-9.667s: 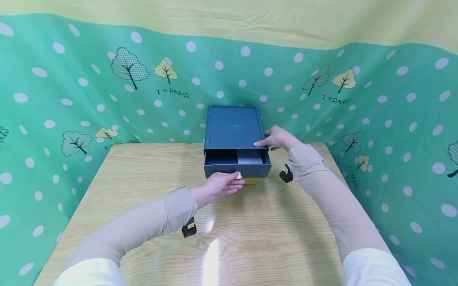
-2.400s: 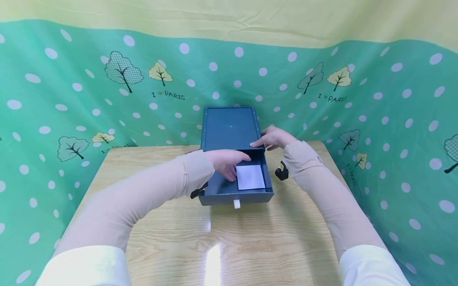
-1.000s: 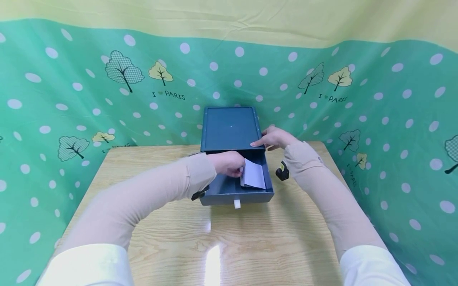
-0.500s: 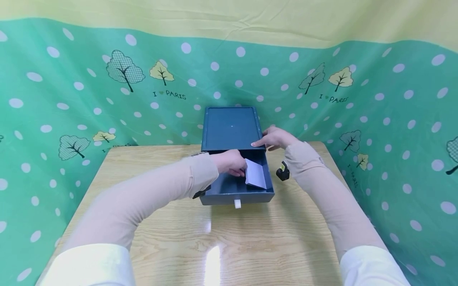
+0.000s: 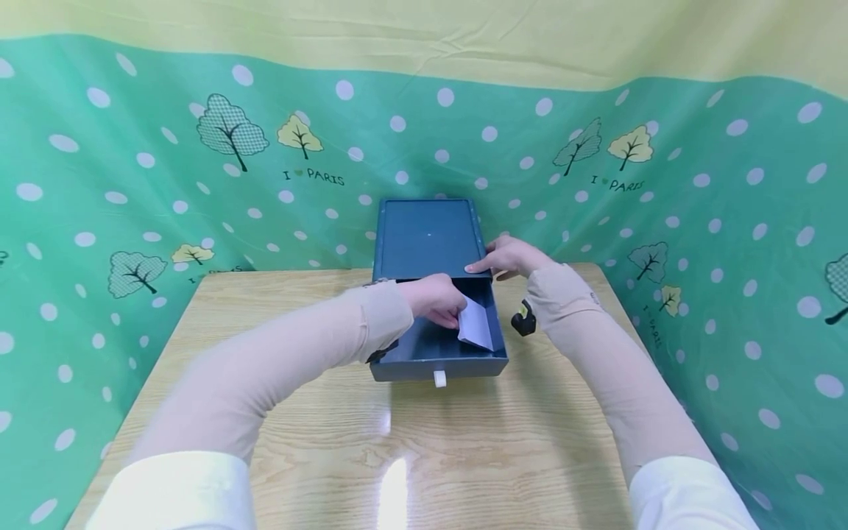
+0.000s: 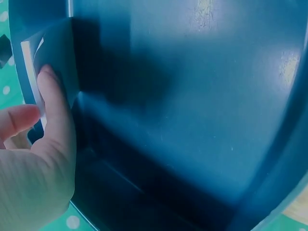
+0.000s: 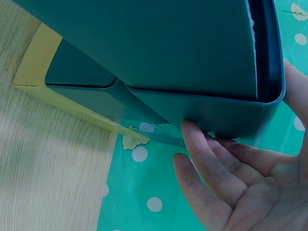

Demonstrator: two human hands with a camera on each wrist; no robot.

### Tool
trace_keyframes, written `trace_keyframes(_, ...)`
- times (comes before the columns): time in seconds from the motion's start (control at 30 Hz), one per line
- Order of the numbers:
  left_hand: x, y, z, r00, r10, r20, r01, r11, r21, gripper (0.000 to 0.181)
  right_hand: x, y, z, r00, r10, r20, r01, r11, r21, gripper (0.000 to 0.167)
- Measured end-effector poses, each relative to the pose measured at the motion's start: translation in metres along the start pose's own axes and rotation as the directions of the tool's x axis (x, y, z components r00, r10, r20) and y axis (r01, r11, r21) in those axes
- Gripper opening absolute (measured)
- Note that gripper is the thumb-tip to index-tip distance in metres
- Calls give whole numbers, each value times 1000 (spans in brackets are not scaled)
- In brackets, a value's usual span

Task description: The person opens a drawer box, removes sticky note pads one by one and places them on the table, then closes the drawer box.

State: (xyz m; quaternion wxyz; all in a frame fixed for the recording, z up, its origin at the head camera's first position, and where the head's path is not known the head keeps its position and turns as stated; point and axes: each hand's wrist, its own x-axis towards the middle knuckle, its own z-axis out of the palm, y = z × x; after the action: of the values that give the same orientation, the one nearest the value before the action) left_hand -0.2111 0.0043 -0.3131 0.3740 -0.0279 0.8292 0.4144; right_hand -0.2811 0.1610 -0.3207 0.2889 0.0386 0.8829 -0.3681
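My left hand point(image 5: 435, 298) reaches into the pulled-out drawer point(image 5: 424, 344) of a dark blue desktop drawer unit point(image 5: 429, 235). Its thumb and fingers pinch the left edge of a white paper pad point(image 5: 475, 327), which stands tilted, with its far edge down by the drawer's right wall. In the left wrist view, the pad point(image 6: 62, 55) shows white page edges and a slightly lifted sheet. My right hand point(image 5: 510, 256) grips the unit's front right corner, thumb on top. The right wrist view shows the fingers of this hand point(image 7: 231, 178) against the unit's side wall.
A white pull tab point(image 5: 440, 378) hangs from the drawer front. Beneath the blue drawer sits a yellow section point(image 7: 38, 57) of the unit. The wooden table point(image 5: 318, 442) lies in front. A green dotted curtain point(image 5: 424, 132) stands close behind and at both sides.
My left hand has let go of the pull tab after the drawer slid out. It has taken hold of the flat pad's left edge, tilted it up and shifted right. The right hand stays put.
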Motion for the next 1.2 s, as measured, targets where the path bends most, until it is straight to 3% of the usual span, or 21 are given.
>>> trace_keyframes(0.33,-1,-3,-1,1000,4,-28,-2,998,68,28,-1,1,1,1000,-2,7,2,1000,4,84)
trace_keyframes(0.87,0,-8,-9,998,24,-62,-20,997,70,29,-2,0,0,1000,-9,-1,9,1000,5,81)
trace_keyframes(1.2,-2,-15,-15,1000,2,-13,-2,999,-32,31,0,1,1,1000,-4,-10,5,1000,4,81)
